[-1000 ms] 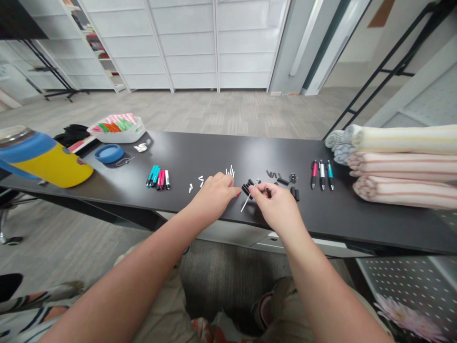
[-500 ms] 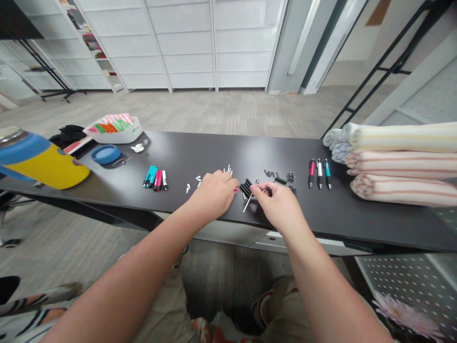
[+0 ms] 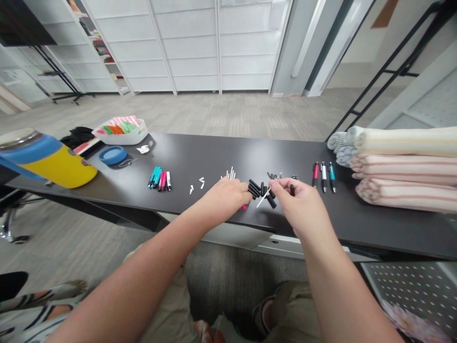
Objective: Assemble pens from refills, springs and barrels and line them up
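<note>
Curled over the near middle of the table, my left hand (image 3: pixel 228 197) is closed on a pink pen part (image 3: pixel 244 206); only its end shows. My right hand (image 3: pixel 300 202) pinches a thin white pen refill (image 3: pixel 263 197) between thumb and finger, slanting down to the left. A short black piece (image 3: pixel 292 189) is tucked in the same hand's fingers. Between the hands lie several black rubber grips (image 3: pixel 254 188). White refills (image 3: pixel 231 174) lie beyond my left hand, and small white pieces (image 3: pixel 202 182) to its left. Small dark parts (image 3: pixel 274 176) lie beyond my right hand.
Teal, pink and white pen barrels (image 3: pixel 159 179) lie left. Three whole pens (image 3: pixel 323 177) lie right, near rolled towels (image 3: pixel 407 169). A yellow-blue tumbler (image 3: pixel 53 159), blue lid (image 3: pixel 113 155), crumpled tissue (image 3: pixel 143 149) and white basket (image 3: pixel 135 136) occupy the left end.
My right hand has moved right with the white refill, uncovering more black grips. My left hand has shifted slightly right and nearer, with the pink part. The view has shifted slightly.
</note>
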A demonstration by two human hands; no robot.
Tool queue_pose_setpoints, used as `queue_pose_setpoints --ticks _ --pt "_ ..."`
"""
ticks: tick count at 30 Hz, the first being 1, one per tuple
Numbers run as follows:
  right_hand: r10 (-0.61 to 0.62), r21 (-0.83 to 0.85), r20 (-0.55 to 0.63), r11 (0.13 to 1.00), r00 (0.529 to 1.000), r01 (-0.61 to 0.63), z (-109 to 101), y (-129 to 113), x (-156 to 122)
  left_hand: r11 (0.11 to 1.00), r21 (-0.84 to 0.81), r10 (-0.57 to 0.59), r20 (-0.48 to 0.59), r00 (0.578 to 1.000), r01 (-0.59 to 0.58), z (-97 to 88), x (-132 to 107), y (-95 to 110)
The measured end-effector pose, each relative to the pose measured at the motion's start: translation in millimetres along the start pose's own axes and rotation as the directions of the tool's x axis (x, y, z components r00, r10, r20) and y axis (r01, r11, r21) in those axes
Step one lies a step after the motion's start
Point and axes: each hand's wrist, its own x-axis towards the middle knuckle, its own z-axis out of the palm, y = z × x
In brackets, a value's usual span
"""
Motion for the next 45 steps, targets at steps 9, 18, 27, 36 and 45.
queue_pose_setpoints --ticks 9,18,27,36,45 --pt "-0.034 0.051 -0.138 0.998 0.99 0.041 -5.2 1.7 1.7 0.99 -0.09 -0.119 -0.08 0.99 0.111 3.9 -11.8 14.8" --pt "-0.075 0.243 -0.172 0.963 0.982 0.116 2.4 -21.8 -12.2 0.632 -0.71 -0.526 -0.1 0.845 0.31 -0.6 -50.7 12.6" --pt "-0.175 0.292 -0.19 0.929 0.966 0.225 12.7 -46.8 -41.7 0.457 -0.875 -0.511 -0.112 0.852 0.159 -0.2 -53.4 28.1" --pt "-0.199 0.26 -0.181 0.935 0.963 0.242 14.4 -44.0 -42.6 0.427 -0.893 -0.516 -0.112 0.849 0.142 -7.5 -51.7 32.1" --pt "-0.286 0.114 -0.197 0.943 0.938 0.312 12.1 -45.3 -43.2 0.412 -0.902 -0.505 -0.104 0.857 0.133 -5.4 -52.7 31.3"
